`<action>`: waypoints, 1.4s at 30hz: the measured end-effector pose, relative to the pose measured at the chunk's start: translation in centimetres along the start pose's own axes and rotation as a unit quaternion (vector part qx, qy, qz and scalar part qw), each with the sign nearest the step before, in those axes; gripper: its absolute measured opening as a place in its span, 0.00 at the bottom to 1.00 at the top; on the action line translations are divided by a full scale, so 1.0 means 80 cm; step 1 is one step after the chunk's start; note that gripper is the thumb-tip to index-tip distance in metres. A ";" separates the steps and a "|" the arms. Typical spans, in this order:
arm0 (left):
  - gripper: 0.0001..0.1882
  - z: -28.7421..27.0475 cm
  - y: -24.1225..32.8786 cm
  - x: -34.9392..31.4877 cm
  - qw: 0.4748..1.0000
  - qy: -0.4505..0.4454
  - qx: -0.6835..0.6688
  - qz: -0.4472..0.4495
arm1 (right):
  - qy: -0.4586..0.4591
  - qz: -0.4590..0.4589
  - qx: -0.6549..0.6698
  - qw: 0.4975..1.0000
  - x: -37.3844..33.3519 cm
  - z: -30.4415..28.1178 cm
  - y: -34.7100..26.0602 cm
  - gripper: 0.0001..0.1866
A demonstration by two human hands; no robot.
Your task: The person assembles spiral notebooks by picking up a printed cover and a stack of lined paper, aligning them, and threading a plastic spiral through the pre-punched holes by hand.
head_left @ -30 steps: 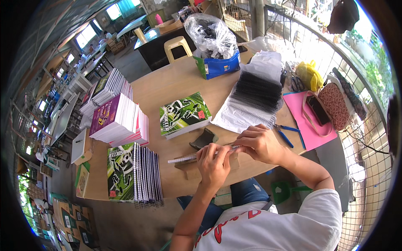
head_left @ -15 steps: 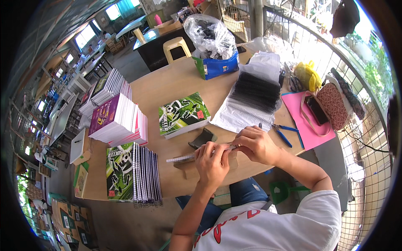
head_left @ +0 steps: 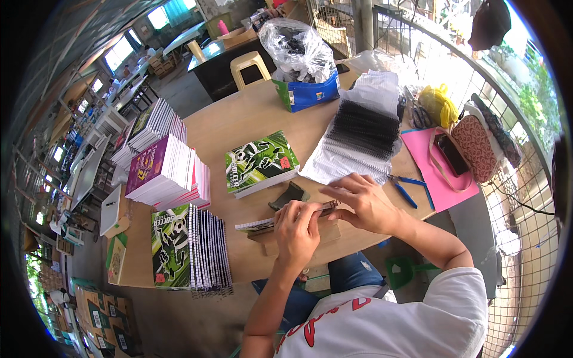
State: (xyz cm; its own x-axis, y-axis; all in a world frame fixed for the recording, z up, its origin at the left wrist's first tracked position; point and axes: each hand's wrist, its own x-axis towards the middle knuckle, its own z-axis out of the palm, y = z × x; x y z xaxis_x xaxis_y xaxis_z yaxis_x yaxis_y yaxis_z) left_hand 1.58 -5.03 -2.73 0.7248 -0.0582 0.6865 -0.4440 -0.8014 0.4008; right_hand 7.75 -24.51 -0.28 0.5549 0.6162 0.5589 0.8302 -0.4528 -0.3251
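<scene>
A thin notebook (head_left: 256,227) is held on edge above the table's near side, tilted so part of its cover shows. My left hand (head_left: 296,232) grips it around the middle, fingers over the top edge. At its right end is my right hand (head_left: 364,206), fingers spread and lifted, the thumb close to the notebook's corner; whether it touches is unclear. Under the notebook lies a brown wooden block (head_left: 329,231), mostly hidden by my hands. Just beyond stands a dark curved piece (head_left: 289,196). Farther off sits a stack of green soccer-cover notebooks (head_left: 262,162).
Coil-bound notebooks (head_left: 191,247) and purple-covered stacks (head_left: 158,167) fill the left side. Black binding coils (head_left: 364,128) lie on white sheets at the right, near blue-handled pliers (head_left: 404,195) and a pink folder (head_left: 427,170). A blue bag (head_left: 307,92) stands at the back.
My right hand has loosened from the notebook's right end, its fingers lifting and spreading. The notebook has tilted, showing more of its cover. My left hand has shifted slightly left.
</scene>
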 end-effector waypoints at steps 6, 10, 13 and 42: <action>0.06 0.001 0.005 0.004 1.000 0.001 -0.006 -0.012 | 0.032 -0.054 -0.011 0.998 0.003 0.001 0.001 0.13; 0.06 0.003 0.010 0.003 1.000 0.004 -0.006 -0.015 | 0.024 -0.015 0.031 0.999 0.000 0.002 0.001 0.12; 0.08 0.007 0.004 0.000 1.000 0.003 -0.001 0.001 | 0.044 -0.041 0.015 0.998 -0.001 0.000 0.002 0.13; 0.04 0.005 0.013 0.016 0.999 -0.032 0.000 -0.028 | 0.064 -0.017 0.036 0.997 -0.012 0.022 0.005 0.11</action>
State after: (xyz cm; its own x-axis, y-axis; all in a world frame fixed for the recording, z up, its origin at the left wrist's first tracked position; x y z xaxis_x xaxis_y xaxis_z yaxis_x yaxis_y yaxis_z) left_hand 2.24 -6.18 -1.72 0.7804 -0.0515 0.6231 -0.4019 -0.8047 0.4369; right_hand 7.67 -24.16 -2.27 0.5184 0.5410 0.6623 0.8529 -0.3831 -0.3547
